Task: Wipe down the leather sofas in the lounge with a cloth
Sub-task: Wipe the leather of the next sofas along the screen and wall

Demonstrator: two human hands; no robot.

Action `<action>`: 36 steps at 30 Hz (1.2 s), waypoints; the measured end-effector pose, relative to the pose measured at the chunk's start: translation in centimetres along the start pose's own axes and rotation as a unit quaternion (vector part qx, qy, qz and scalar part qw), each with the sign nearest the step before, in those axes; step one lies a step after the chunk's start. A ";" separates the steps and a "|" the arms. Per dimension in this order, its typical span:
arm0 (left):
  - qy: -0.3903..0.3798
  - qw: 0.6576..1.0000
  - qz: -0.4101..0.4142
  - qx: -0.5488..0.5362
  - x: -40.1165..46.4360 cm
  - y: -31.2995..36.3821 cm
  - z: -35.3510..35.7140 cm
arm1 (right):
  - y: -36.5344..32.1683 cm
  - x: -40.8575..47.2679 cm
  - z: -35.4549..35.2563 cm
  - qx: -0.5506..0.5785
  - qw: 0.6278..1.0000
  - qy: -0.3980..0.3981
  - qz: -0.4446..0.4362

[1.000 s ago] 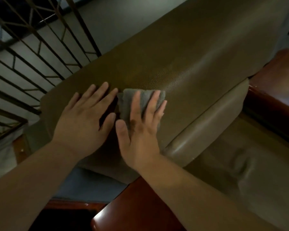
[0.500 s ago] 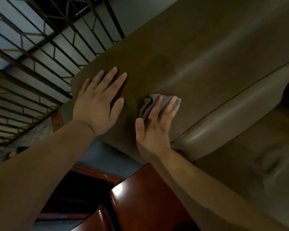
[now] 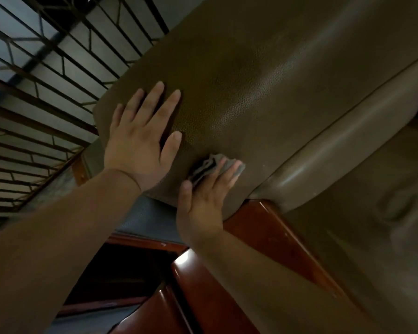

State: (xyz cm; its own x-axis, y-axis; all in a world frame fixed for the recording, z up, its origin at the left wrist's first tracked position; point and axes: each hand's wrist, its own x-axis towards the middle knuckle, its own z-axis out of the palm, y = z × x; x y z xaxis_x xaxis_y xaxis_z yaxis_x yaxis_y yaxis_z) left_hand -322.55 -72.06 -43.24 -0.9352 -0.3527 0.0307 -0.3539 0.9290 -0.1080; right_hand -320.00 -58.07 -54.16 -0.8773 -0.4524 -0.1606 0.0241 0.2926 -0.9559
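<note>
A grey cloth point(image 3: 211, 166), bunched into folds, is pressed against the olive-brown leather of the sofa backrest cushion point(image 3: 263, 80) by the right hand point(image 3: 203, 201). The fingers of that hand are laid straight over the cloth, with the thumb spread out to the left beside it; the cloth is pushed flat rather than gripped. The cloth is found near the lower edge of the cushion, just above the point where the leather meets the polished reddish wooden armrest point(image 3: 270, 222).

The left hand point(image 3: 140, 138) is spread flat on the same cushion, up and to the left of the cloth, with its fingers straight and slightly splayed and nothing held in it. Its thumb lies close to the cloth, but contact between them cannot be made out.

A rounded, shinier leather bolster point(image 3: 348, 141) is seen to the right of the cushion, running diagonally, and the seat cushion point(image 3: 372, 225) lies below it. A dark metal window grille point(image 3: 46, 80) with angled bars fills the upper left. More glossy wood point(image 3: 203, 297) is visible at the bottom of the view, beneath the forearms.
</note>
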 end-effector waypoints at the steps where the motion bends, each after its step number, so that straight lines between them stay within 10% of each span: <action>1: 0.001 1.000 0.004 -0.004 0.0 -0.1 0.0 | 0.2 1.1 -0.3 0.004 1.000 0.010 0.022; 7: 0.009 0.999 0.027 -0.017 0.3 -0.9 0.5 | -0.8 9.3 -4.5 0.031 0.975 0.221 -0.013; 11: 0.003 0.999 0.028 -0.036 0.3 -0.9 0.2 | -1.5 -0.1 3.7 -0.017 0.982 0.094 -0.165; 17: 0.024 0.998 0.040 -0.047 0.2 -1.2 0.7 | -0.1 0.7 3.8 -0.031 0.979 0.161 -0.118; 20: 0.036 0.997 0.049 -0.039 0.5 -1.2 1.2 | 0.9 6.9 0.0 0.016 0.964 0.256 0.067; 28: 0.039 0.999 0.033 -0.005 0.1 -0.2 0.8 | 1.3 -4.9 5.5 0.020 0.998 -0.031 0.058; 32: 0.063 0.996 0.070 0.005 -0.3 -0.5 1.3 | 3.6 4.2 2.1 0.028 0.974 0.135 0.178; 36: 0.064 0.979 0.185 0.064 -0.2 -0.6 1.3 | 6.0 2.6 1.9 0.053 0.978 0.120 0.164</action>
State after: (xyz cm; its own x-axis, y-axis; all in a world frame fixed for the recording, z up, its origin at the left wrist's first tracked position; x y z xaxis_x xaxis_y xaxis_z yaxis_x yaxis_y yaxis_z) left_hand -322.16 -72.69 -44.50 -0.9956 0.0294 0.0893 0.0054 0.9660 -0.2584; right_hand -321.18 -59.10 -60.80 -0.9010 -0.1346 -0.4124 0.3614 0.2932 -0.8851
